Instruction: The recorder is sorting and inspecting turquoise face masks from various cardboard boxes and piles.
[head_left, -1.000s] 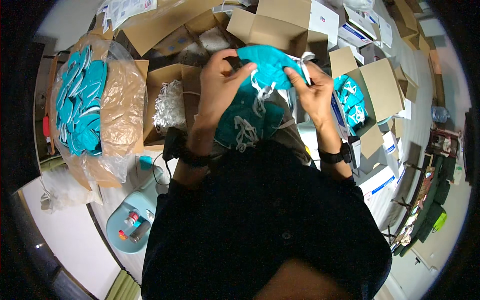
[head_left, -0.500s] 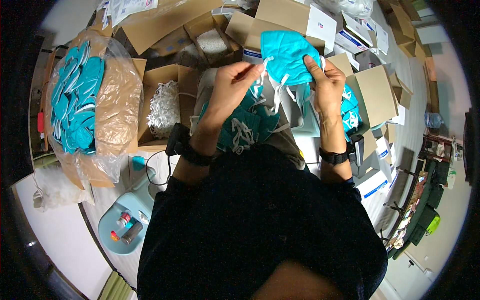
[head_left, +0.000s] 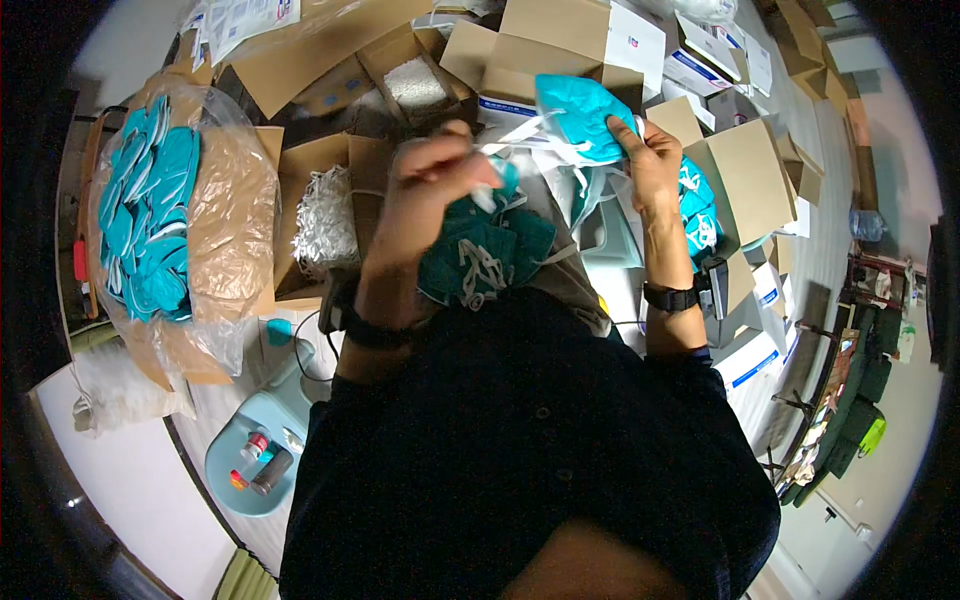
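A teal face mask (head_left: 582, 122) is held up in front of me, gripped at its right edge by my right hand (head_left: 655, 168), thumb on the face of it. From the mask's left edge a white elastic strap (head_left: 515, 136) stretches out to my left hand (head_left: 430, 185). That hand is blurred by motion, but its fingers look closed on the strap. On my lap below lies a pile of teal masks (head_left: 490, 250) with white straps tangled over them.
At left, a clear plastic bag (head_left: 235, 220) in a carton holds many teal mask pieces. Beside it, a cardboard box (head_left: 365, 175) contains white straps. More teal masks (head_left: 698, 210) sit in an open carton at right. A light-blue stool (head_left: 225, 465) carries bottles.
My left hand has drawn leftward away from the mask, and the strap now stretches between them. The mask has tilted slightly and shifted a little; my right hand keeps its grip.
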